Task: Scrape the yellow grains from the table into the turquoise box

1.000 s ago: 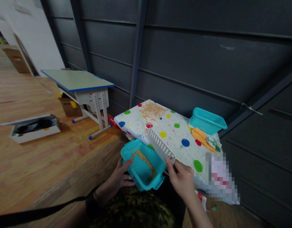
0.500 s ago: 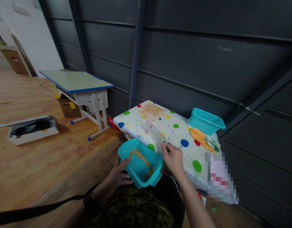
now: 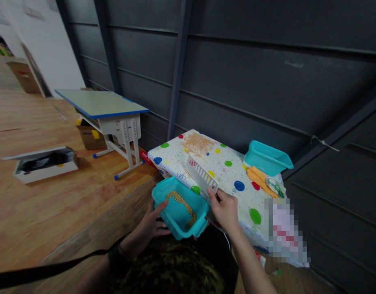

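My left hand [image 3: 151,224] grips the near-left side of a teal plastic basin [image 3: 195,195], thumb over the rim. Inside the basin lies a band of small yellow-tan beans [image 3: 184,202]. My right hand [image 3: 224,206] is closed on the near end of a white slotted plastic basket [image 3: 200,174], held tilted at the table's edge, beside and above the basin. Several small red marks show through its slots at the far end. Beyond the basket, a patch of pale beans or grains [image 3: 197,143] is spread on the table [image 3: 223,173], which has a polka-dot cover.
A second teal basin [image 3: 267,161] stands at the table's back right, with an orange cloth [image 3: 258,177] before it. A dark panelled wall [image 3: 236,81] runs behind. Left are a school desk [image 3: 102,104], a cardboard box [image 3: 91,136] and an open white box [image 3: 47,169].
The view has shifted slightly. The white basket has turned a little, so more of its slotted face shows. Both hands keep their holds; the beans in the basin look unchanged.
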Available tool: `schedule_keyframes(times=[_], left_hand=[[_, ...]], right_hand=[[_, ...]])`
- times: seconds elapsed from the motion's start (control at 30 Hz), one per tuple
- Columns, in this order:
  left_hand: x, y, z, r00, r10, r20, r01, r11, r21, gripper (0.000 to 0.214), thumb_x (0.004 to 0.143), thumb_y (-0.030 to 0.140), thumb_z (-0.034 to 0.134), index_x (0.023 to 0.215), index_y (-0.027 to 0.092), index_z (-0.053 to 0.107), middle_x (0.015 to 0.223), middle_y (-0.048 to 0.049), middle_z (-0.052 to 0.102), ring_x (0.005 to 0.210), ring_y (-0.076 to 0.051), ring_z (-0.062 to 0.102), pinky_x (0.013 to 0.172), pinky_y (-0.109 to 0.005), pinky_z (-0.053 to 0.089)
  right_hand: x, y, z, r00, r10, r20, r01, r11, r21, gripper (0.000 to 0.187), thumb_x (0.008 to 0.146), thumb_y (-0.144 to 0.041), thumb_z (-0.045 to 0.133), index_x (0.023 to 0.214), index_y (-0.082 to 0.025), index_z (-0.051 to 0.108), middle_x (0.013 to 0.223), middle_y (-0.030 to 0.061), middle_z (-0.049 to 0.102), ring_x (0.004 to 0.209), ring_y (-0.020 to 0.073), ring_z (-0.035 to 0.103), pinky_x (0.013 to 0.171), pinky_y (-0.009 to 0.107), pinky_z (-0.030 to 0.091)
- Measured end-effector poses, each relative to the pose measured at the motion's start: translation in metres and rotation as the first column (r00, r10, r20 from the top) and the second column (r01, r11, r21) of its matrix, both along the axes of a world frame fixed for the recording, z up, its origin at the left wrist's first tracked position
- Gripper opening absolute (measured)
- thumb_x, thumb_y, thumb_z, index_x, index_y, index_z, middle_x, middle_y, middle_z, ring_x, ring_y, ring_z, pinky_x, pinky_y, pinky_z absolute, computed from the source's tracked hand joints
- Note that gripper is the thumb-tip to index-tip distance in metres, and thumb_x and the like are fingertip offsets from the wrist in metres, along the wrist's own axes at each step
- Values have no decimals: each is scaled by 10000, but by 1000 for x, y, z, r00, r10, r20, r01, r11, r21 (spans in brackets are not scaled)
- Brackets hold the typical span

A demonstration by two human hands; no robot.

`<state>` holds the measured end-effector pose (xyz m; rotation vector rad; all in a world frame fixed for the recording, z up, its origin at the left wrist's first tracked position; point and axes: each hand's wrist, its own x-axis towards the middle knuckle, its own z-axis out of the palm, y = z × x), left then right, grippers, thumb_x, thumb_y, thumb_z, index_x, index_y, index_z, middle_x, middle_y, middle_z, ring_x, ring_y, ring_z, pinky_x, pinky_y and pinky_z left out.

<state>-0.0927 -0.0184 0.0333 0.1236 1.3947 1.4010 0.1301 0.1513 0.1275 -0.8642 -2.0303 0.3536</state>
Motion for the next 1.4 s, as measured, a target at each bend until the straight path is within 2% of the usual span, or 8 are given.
schedule_keyframes(times=[0.13, 0.27, 0.43, 0.63, 0.77, 0.93, 1.2, 1.4], left_hand=[[1, -1, -3, 1000, 5, 3, -5, 1000, 1, 987, 1038, 714, 957, 1797, 330, 457, 1186, -98, 844, 755, -305, 886, 716, -460, 793], [1, -2, 3, 1000, -17, 22, 17, 1000, 17, 951, 1099, 697, 896, 1832, 324, 419, 1215, -123, 865, 824, -338, 931, 767, -482, 813], [2, -3, 9, 998, -39, 39, 38, 999, 23, 877, 1159, 639, 830, 1852, 326, 395, 1237, -133, 877, 802, -325, 930, 756, -470, 812], [1, -3, 5, 999, -30, 40, 28, 999, 41, 1036, 1012, 760, 992, 1794, 339, 460, 1266, -135, 888, 780, -304, 908, 765, -468, 800], [1, -4, 10, 998, -34, 53, 32, 999, 35, 1149, 932, 772, 1057, 1792, 306, 454, 1326, -178, 886, 773, -306, 900, 777, -490, 803], [2, -5, 9, 998, -45, 41, 43, 998, 54, 1030, 1047, 733, 963, 1832, 330, 431, 1319, -169, 894, 840, -338, 937, 788, -484, 803], [0, -3, 1, 998, -49, 32, 47, 998, 46, 915, 1140, 694, 867, 1842, 320, 415, 1250, -139, 891, 830, -325, 939, 783, -469, 810], [-1, -3, -3, 997, -64, 41, 61, 995, 72, 1128, 987, 813, 1007, 1833, 343, 429, 1268, -133, 913, 840, -327, 946, 767, -453, 799]], right_hand=[[2, -2, 0, 1000, 17, -2, -17, 1000, -22, 842, 1234, -903, 539, 632, -314, 536, 517, 15, 573, 485, 178, 483, 552, 331, 362], [6, -1, -2, 1000, 25, -6, -25, 999, -45, 862, 1218, -936, 543, 623, -312, 537, 503, 4, 537, 484, 176, 454, 533, 327, 347], [12, 0, 0, 1000, 7, -1, -7, 999, -37, 853, 1225, -909, 555, 629, -299, 559, 512, -2, 542, 502, 172, 469, 536, 313, 362], [18, -3, 0, 999, 51, 0, -51, 998, -39, 845, 1238, -863, 607, 620, -290, 559, 513, -3, 572, 479, 163, 496, 544, 307, 401], [21, -2, -3, 999, 21, -38, -23, 997, -69, 847, 1223, -897, 613, 640, -283, 611, 508, 2, 594, 492, 177, 540, 548, 306, 418], [21, 2, -3, 999, 3, -34, -6, 997, -79, 866, 1205, -932, 613, 626, -289, 579, 510, 5, 573, 499, 178, 514, 542, 317, 398], [19, 1, -1, 999, 34, -26, -35, 999, -29, 879, 1232, -906, 593, 608, -289, 531, 498, -10, 527, 484, 152, 444, 531, 316, 353], [21, 2, 1, 998, 56, -11, -56, 998, -29, 880, 1242, -907, 587, 616, -291, 533, 503, -4, 548, 482, 155, 467, 534, 321, 352]])
